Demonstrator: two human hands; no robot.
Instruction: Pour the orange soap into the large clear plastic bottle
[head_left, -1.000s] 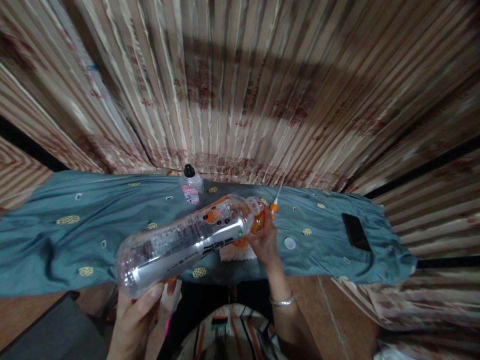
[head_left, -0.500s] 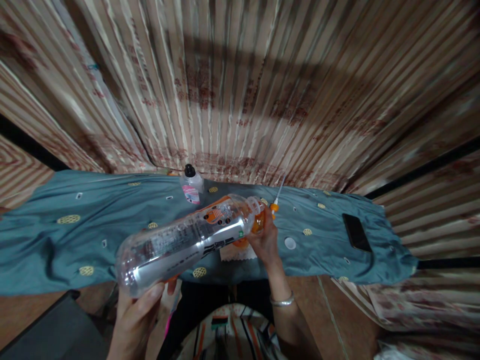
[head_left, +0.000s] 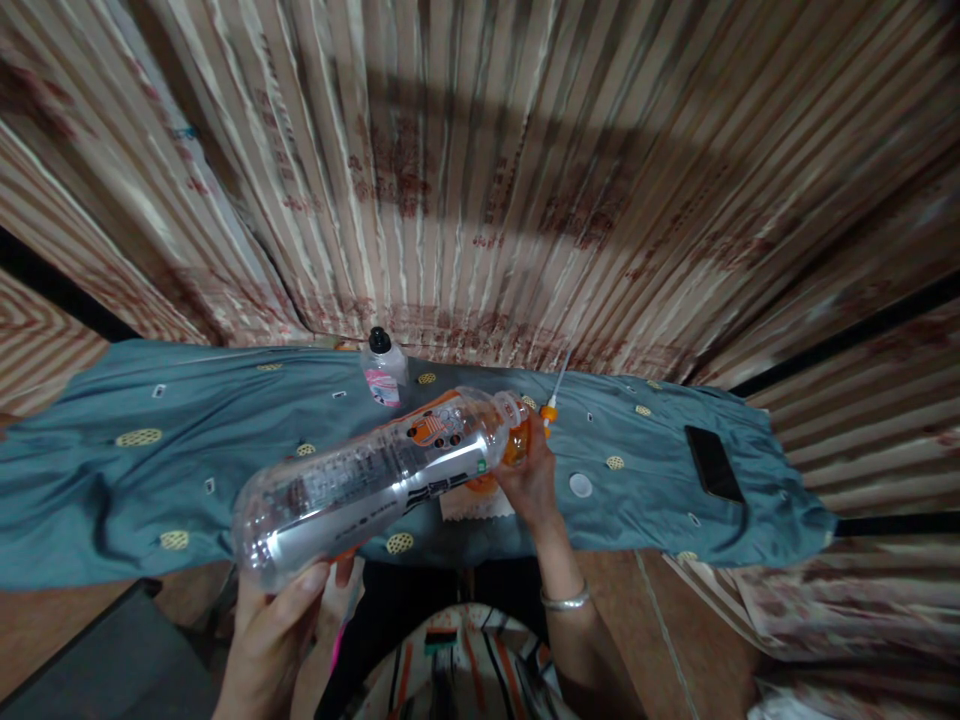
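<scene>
Bottle [head_left: 375,485] slants above the cloth [head_left: 637,510], its base within the curled grip of the left hand [head_left: 271,625], its neck just beside the right hand [head_left: 531,478]. Right hand is curled round an orange container [head_left: 516,448]; whether it touches the bottle cannot be determined.

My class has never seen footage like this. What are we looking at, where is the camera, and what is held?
No machine here: a person's bare hands, seen from a camera worn on the head, looking forward and down. The left hand supports a clear bottle near its base. By its mouth, the right hand holds an amber container, partly hidden. On the teal cloth lie a black phone, a white disc and an orange piece with a thin tube; a black-capped bottle stands farther back.
</scene>
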